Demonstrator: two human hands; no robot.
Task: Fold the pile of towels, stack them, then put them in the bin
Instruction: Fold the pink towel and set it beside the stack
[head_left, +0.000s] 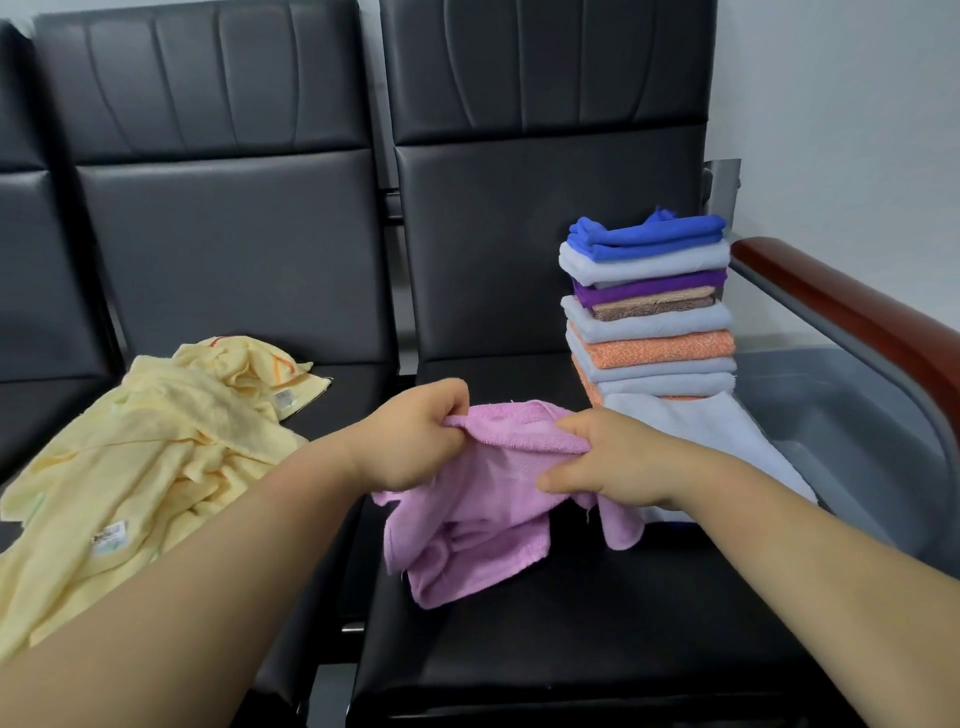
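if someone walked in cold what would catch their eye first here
The crumpled pink terry towel stands out first, gripped along its top edge by the left hand and right hand over the black padded seat. Behind it on the right rises a tall stack of folded blue, grey, purple and orange towels, and a loose heap of pale yellow towels sprawls on the seat to the left.

The left forearm (208, 571) and the right forearm (805, 530), both bare, reach forward and come near each other in the middle. The left hand (415, 441) is curled, its fingers (449, 397) pinching the upper edge of the pink towel (483, 519). The right hand (618, 462), just beside it but not touching it, pinches the same edge, index finger above and thumb below.
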